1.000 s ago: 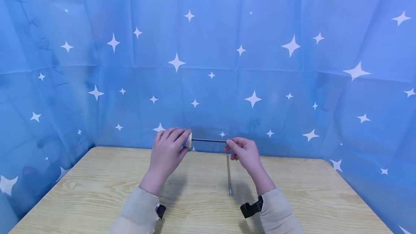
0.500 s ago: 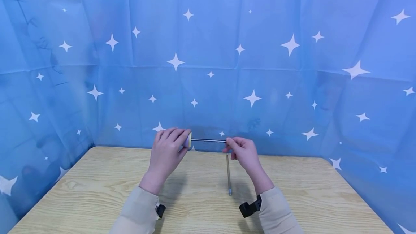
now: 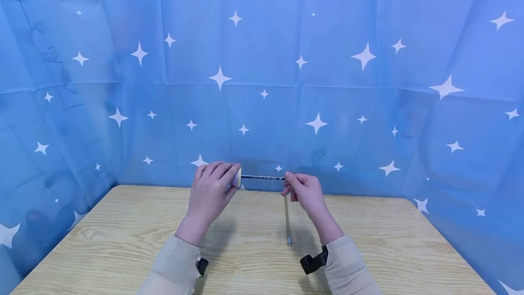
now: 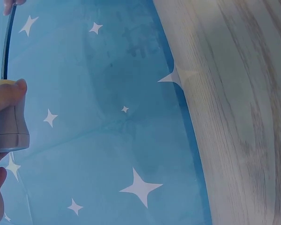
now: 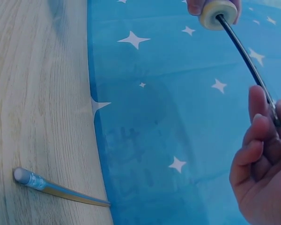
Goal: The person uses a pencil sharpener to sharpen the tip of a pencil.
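Note:
My left hand (image 3: 209, 195) grips a small waisted pencil sharpener (image 4: 11, 123), grey-lilac with a pale yellow rim, held sideways above the table's far edge. Into the hole in its rim runs a dark pencil (image 3: 262, 177), lying level between the two hands. My right hand (image 3: 308, 195) pinches that pencil near its outer end between thumb and forefinger, the other fingers loosely bent, as the right wrist view shows. How far the pencil reaches inside the sharpener is hidden. Below the right hand, a second pencil (image 3: 288, 226) with a blue-banded eraser end lies on the table.
The pale wood-grain table (image 3: 123, 240) has rounded far corners. A blue curtain (image 3: 262, 58) with white stars hangs behind it and along both sides. A black wrist camera (image 3: 313, 264) sits beneath the right cuff.
White lettering has come into view along the dark pencil, so it has turned about its length. The left hand stays almost still; the right fingers shift only slightly.

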Demonstrator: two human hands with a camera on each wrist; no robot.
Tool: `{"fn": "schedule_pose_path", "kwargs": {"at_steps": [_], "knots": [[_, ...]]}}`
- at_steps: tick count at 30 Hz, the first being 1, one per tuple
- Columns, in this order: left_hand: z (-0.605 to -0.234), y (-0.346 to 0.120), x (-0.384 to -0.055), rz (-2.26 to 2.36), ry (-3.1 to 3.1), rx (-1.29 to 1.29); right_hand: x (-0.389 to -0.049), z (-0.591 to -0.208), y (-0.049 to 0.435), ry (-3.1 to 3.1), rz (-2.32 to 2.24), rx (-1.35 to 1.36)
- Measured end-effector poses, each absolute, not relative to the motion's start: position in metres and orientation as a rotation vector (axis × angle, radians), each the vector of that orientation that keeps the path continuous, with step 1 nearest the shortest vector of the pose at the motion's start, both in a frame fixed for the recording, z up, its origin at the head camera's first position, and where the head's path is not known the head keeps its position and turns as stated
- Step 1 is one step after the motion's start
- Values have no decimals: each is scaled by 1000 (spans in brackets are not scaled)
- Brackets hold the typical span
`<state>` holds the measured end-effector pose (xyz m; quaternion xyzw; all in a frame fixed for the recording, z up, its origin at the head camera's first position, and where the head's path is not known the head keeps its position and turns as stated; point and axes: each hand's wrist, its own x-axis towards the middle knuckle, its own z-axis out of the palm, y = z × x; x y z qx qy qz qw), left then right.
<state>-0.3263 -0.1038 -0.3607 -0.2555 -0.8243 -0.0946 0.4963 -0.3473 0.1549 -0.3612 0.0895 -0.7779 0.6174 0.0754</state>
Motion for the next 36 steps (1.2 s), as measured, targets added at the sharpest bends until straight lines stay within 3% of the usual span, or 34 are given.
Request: {"fn": "schedule_pose_path", "kwargs": {"at_steps": [36], "knots": [[-357,-112,-322,-230,-2079,-583,-348,-352,162,-2338,1843,418]]}}
